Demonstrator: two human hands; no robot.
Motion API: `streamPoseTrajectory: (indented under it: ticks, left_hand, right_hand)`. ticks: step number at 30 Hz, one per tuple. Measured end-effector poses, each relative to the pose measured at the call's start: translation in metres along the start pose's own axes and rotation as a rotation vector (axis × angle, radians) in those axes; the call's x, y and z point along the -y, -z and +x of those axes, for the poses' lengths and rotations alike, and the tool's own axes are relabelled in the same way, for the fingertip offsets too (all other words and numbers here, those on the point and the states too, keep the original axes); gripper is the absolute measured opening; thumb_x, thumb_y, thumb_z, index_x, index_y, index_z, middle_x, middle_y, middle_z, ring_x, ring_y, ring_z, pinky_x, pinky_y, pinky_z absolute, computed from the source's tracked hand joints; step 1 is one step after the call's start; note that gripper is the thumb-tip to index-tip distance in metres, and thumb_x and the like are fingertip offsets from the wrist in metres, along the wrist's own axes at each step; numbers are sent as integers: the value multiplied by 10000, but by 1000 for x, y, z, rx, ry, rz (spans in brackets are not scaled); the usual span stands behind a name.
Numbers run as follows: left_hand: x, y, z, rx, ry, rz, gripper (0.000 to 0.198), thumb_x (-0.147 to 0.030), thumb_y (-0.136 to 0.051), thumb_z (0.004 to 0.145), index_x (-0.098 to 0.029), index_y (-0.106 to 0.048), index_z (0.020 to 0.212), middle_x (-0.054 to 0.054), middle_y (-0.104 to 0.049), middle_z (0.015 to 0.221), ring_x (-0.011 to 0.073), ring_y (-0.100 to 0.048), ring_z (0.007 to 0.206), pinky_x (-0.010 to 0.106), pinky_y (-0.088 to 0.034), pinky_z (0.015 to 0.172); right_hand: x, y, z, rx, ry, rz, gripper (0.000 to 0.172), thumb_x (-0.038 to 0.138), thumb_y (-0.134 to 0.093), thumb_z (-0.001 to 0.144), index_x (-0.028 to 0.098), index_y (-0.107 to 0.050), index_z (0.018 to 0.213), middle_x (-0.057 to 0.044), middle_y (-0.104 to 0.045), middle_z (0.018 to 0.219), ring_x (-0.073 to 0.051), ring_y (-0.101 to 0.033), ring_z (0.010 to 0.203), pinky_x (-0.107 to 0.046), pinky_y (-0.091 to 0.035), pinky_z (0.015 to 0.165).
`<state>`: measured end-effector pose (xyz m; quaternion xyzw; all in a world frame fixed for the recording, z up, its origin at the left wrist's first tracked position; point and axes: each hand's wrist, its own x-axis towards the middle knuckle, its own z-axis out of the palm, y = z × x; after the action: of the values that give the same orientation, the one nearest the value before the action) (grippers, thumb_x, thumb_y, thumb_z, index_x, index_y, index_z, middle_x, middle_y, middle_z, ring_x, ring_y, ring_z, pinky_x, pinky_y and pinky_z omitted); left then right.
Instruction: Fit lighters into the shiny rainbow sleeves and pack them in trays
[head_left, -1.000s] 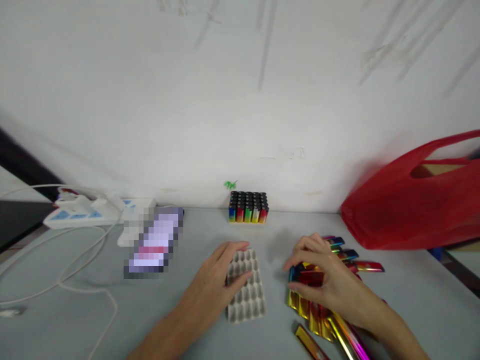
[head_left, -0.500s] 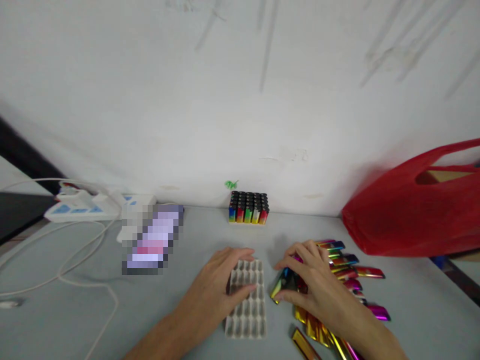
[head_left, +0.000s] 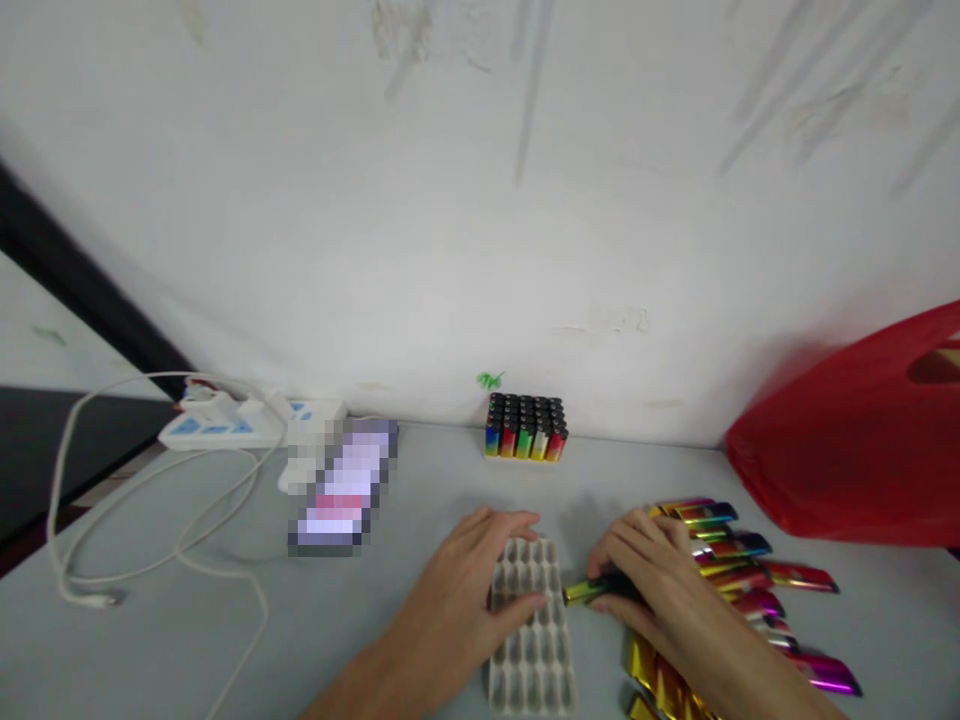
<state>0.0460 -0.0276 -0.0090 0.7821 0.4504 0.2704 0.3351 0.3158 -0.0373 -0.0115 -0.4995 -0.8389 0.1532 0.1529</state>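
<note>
A pale tray [head_left: 531,655] with rows of small pockets lies on the table. My left hand [head_left: 469,580] is at its left side, thumb stretched over the pockets and fingers reaching along the far edge; the hand is open. Just right of the tray, my right hand [head_left: 649,570] pinches a lighter [head_left: 577,592], its yellow-green end pointing at the tray and its dark part mostly hidden by the fingers. Beyond that hand and partly beneath it spreads a pile of shiny metallic-coloured lighters [head_left: 806,577], in gold, red, purple and blue.
Upright lighters [head_left: 525,430] with black tops stand in a block against the wall. A phone [head_left: 349,480], blurred out, lies at left beside a power strip [head_left: 217,425] and a looping white cable [head_left: 180,550]. A red bag [head_left: 847,460] stands at right.
The view has shifted, so everything on the table appears further right. The lighter in my right hand has turned from slanting to nearly level, and its end is closer to the tray.
</note>
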Motion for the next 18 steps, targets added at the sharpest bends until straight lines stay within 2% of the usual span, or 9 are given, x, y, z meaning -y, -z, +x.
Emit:
streamPoseTrajectory:
  ticks: [3,6,9,13,15,18]
  left_hand:
    - [-1,0,1,0,25,-19,675,-93,-886,844,-327,-574,1395,-8,-712,1281,236,-647,1238,394,-486,1123]
    - [0,0,2,2,32,-38,702,-80,-892,831,-322,-566,1403,-5,-706,1298,234,-645,1251,387,-479,1131]
    - [1,0,1,5,23,-51,708,-81,-887,840,-333,-561,1416,-7,-702,1318,228,-645,1264,377,-472,1142]
    - [-1,0,0,33,29,-82,706,-78,-882,848,-353,-566,1415,-24,-705,1322,207,-666,1244,337,-494,1109]
    - [-3,0,-1,43,40,-86,706,-91,-895,840,-350,-573,1412,-23,-711,1314,208,-675,1232,334,-499,1101]
    - [-4,0,-1,28,47,-68,697,-102,-910,824,-340,-591,1397,-16,-719,1301,220,-678,1226,349,-496,1107]
  right_hand:
    - [4,4,-2,-42,21,56,138,211,-809,957,248,-687,1010,-6,-725,1001,-275,-623,1003,-446,-350,939]
    - [10,14,-5,-114,17,190,59,310,-730,1024,265,-706,1054,-22,-718,1012,-264,-615,976,-410,-388,901]
    - [19,21,-5,-189,39,417,131,395,-730,1021,265,-744,1013,-21,-702,911,-241,-616,880,-366,-419,813]
    - [29,22,-3,-193,3,735,221,467,-822,930,254,-784,883,-10,-648,802,-211,-606,788,-331,-429,737]
    - [30,18,-2,-198,-37,884,241,493,-831,910,256,-788,897,-16,-638,842,-211,-610,822,-325,-451,758]
    - [31,13,-1,-140,-66,1096,269,510,-734,982,246,-773,955,-62,-686,994,-245,-649,978,-351,-496,869]
